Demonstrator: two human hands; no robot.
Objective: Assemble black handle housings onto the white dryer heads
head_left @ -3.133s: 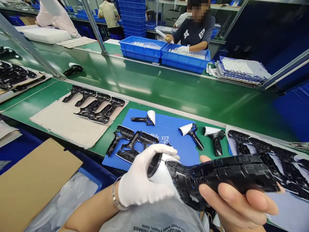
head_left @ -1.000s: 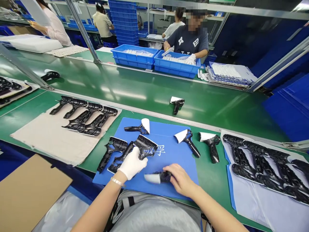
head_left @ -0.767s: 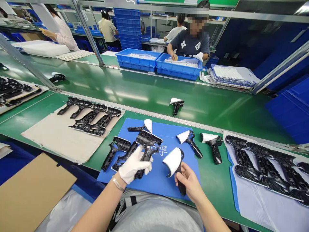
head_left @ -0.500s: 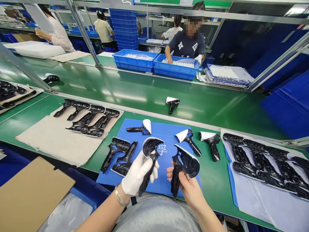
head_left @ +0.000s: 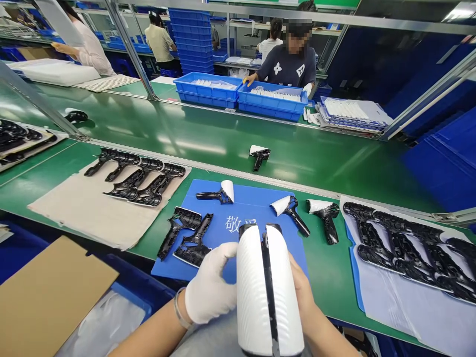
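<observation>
White ribbed shell halves stand upright side by side close to the head camera, over the near edge of a blue mat, with a narrow black seam running down between them. The white-gloved left hand presses against the outer side of the left half, its fingers bent toward the shell. The bare right hand clasps the right half from the other side. Most of it is hidden behind the shell, so how its fingers lie is hard to tell, though the two halves look pressed together between the hands.

Beyond the hands, two black plastic housing parts lie on the mat, with a black piece capped in white above them and another to the right. A third such piece rests on the green conveyor bench, just off the mat. Rows of black parts lie on a beige cloth pad to the left and on a pale sheet to the right. Across the bench, a co-worker reaches into blue crates.
</observation>
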